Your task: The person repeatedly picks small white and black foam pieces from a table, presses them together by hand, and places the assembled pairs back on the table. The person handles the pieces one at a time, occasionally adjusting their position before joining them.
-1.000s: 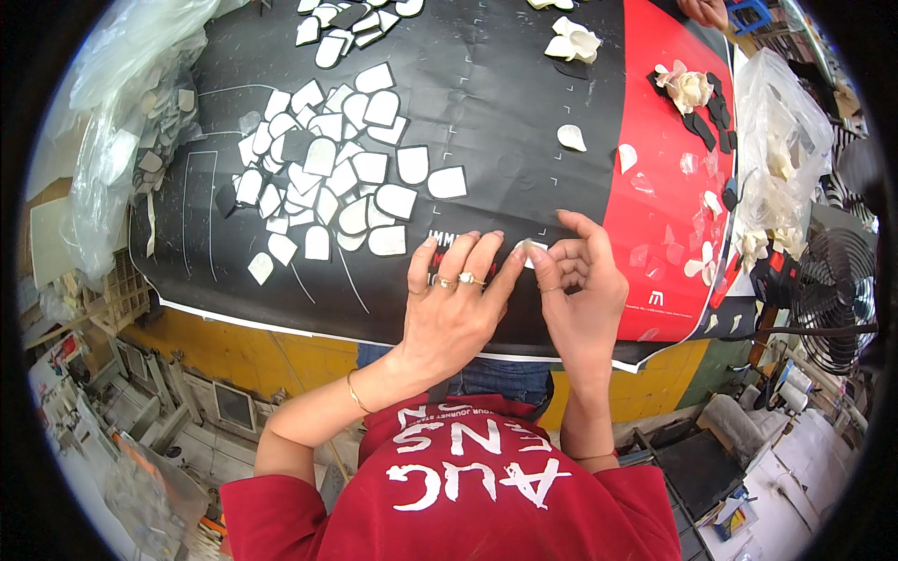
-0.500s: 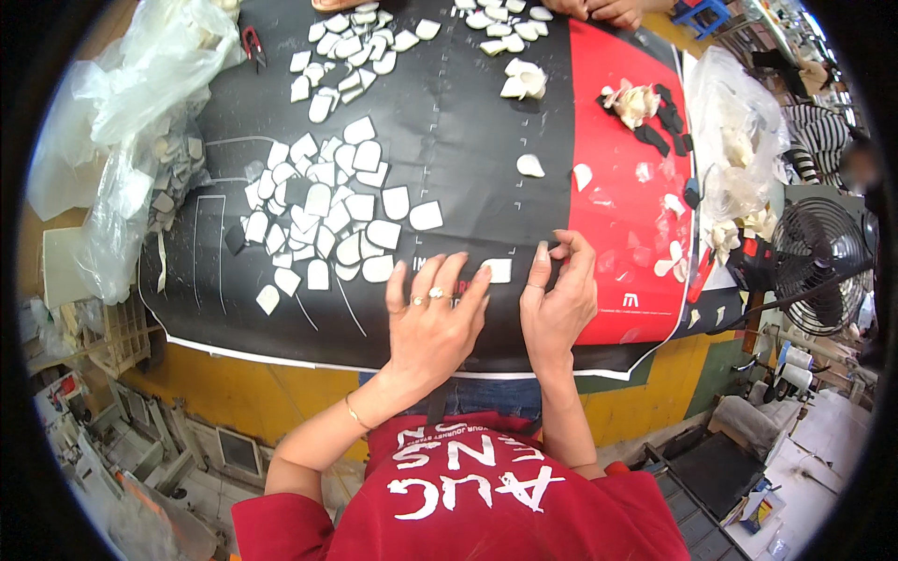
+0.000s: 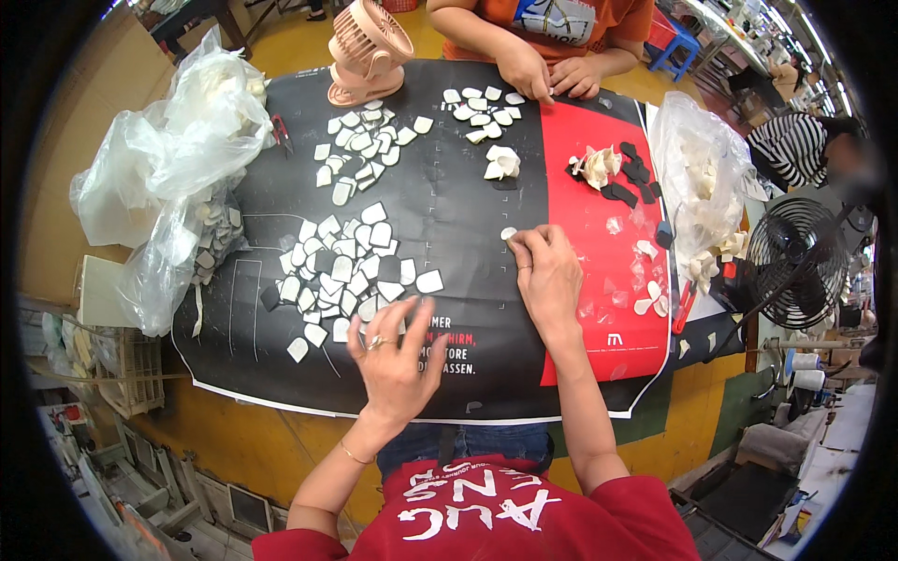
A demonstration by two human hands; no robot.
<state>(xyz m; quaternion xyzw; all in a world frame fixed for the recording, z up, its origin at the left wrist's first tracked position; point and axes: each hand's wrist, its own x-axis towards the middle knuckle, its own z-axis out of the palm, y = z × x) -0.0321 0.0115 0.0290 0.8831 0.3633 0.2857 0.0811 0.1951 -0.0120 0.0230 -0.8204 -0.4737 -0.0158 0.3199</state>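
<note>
My right hand point(image 3: 550, 285) is over the middle of the black and red table sheet point(image 3: 468, 271), its thumb and fingertips pinched on a small white rounded piece point(image 3: 508, 233). Fingers bent and apart, my left hand point(image 3: 398, 360) hovers at the near edge of a loose pile of white tab-shaped pieces point(image 3: 341, 269); nothing shows in it. Several of the pile's pieces are partly hidden behind its fingers. Beyond my right hand lies a cream petal cluster point(image 3: 502, 163). Another cream flower-like bundle point(image 3: 599, 168) rests among black scraps on the red part.
Opposite me, a co-worker's hands point(image 3: 552, 79) work at the far edge. Smaller white piles point(image 3: 365, 140) lie near a peach desk fan point(image 3: 369, 51). Plastic bags point(image 3: 178, 140) flank the sheet. Red snips point(image 3: 281, 134) lie left, a red-handled tool point(image 3: 686, 304) right, with a black fan point(image 3: 795, 257) beyond.
My view has tilted up, showing the co-worker and peach fan. My right hand has moved forward and now pinches a white piece; my left hand has moved left, away from the piece it was touching.
</note>
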